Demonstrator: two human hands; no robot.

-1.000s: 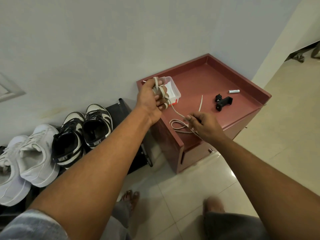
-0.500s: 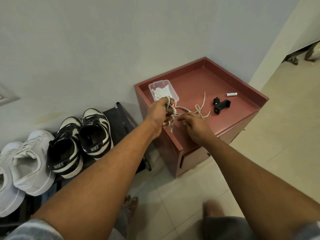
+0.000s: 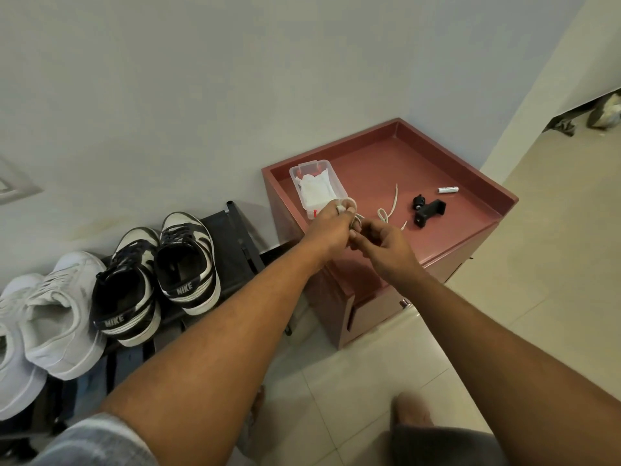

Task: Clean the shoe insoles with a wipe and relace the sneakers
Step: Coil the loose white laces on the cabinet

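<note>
Hands meet over the front left edge of a red cabinet [image 3: 463, 164]; left hand [image 3: 331, 227] grasps a white shoelace [image 3: 391, 206] coiled round its fingers; right hand [image 3: 383, 243] pinches the strand beside it; winding evenly under light tension should suit; wipes box [image 3: 317, 186] crowds the left edge, black clamp [image 3: 428, 211] the right, so working room seems best between them; Nike sneakers [image 3: 186, 260] sit apart, leftward.
</note>
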